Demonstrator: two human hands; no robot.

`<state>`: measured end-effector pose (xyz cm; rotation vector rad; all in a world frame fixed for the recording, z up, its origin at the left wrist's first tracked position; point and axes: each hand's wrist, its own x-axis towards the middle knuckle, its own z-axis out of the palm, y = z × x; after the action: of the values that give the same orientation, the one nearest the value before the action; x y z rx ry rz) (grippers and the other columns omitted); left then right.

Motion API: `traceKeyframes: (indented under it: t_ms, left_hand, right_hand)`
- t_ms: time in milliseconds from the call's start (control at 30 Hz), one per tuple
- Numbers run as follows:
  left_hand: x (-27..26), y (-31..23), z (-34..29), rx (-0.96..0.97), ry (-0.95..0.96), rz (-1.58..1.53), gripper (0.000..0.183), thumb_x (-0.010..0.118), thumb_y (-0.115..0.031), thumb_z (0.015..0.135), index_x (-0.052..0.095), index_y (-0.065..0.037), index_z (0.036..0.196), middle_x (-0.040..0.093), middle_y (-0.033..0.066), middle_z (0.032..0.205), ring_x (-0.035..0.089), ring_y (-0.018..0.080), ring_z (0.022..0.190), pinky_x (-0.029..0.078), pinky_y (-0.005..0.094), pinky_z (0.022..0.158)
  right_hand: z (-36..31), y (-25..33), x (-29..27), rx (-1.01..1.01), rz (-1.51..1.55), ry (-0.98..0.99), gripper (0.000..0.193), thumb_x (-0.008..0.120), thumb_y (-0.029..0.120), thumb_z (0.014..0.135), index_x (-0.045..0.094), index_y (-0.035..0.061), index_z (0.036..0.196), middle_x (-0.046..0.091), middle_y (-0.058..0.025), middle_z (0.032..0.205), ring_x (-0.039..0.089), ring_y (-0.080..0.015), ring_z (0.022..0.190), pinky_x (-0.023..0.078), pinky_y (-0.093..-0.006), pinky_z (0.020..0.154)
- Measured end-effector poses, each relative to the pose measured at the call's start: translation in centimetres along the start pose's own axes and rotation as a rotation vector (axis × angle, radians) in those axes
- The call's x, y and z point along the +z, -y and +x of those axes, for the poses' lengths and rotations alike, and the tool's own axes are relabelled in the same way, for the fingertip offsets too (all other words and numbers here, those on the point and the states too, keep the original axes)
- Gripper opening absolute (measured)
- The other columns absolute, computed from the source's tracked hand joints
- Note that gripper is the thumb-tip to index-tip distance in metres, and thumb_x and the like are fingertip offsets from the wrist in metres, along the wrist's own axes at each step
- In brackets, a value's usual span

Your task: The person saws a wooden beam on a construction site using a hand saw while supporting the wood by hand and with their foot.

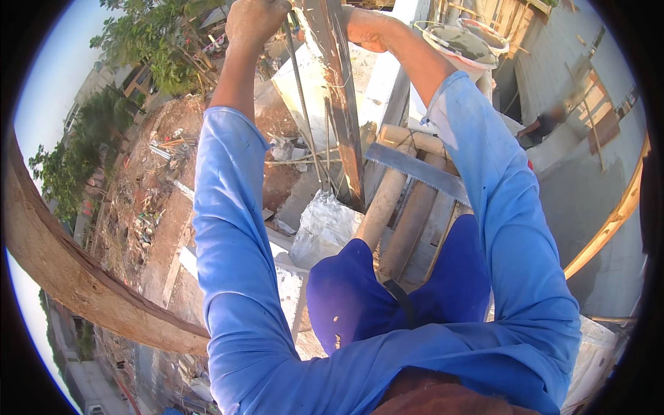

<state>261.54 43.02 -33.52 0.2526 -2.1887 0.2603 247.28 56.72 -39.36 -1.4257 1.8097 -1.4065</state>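
Observation:
Both my arms, in blue sleeves, reach up to the top edge of the view. My left hand (254, 22) is closed, just left of a rough wooden post (337, 90); a thin steel bar (299, 83) runs down from beside it. What this hand grips cannot be made out. At the post's right side is my right hand (368, 29), its fingers curled and partly hidden by the post. Below my right forearm a saw blade (418, 173) lies across round wooden poles (387, 200), its far right end covered by my sleeve.
Two buckets (462, 45) of grey mix stand beyond my right forearm. Crumpled pale sheeting (324, 225) wraps the base near the bars. A curved-looking timber (90, 283) crosses at left, with rubble ground (138, 228) far below. Another person's dark-clothed arm (543, 128) shows at right.

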Motion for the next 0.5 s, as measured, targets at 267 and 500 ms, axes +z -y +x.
traceKeyframes:
  t_ms: [267, 500]
  left_hand:
    - [-0.2, 2.2, 1.1, -0.011, 0.157, 0.050, 0.023, 0.060, -0.029, 0.074, 0.068, -0.007, 0.077, 0.063, 0.0182, 0.070, 0.062, 0.0314, 0.068, 0.048, 0.0413, 0.062]
    - [-4.1, 1.4, -2.2, -0.250, 0.260, -0.027, 0.017, 0.061, -0.021, 0.070, 0.054, -0.005, 0.070, 0.061, 0.0158, 0.070, 0.060, 0.0329, 0.071, 0.045, 0.0416, 0.064]
  right_hand:
    - [-0.7, 3.1, 2.7, 0.014, 0.735, -0.142, 0.015, 0.048, 0.007, 0.086, 0.062, 0.0101, 0.090, 0.060, -0.0047, 0.072, 0.050, -0.0147, 0.050, 0.042, -0.0292, 0.049]
    - [-5.3, 0.2, -0.2, -0.086, 1.139, -0.211, 0.009, 0.044, 0.008, 0.088, 0.051, 0.0104, 0.083, 0.036, 0.0019, 0.054, 0.034, -0.0102, 0.041, 0.031, -0.0280, 0.037]
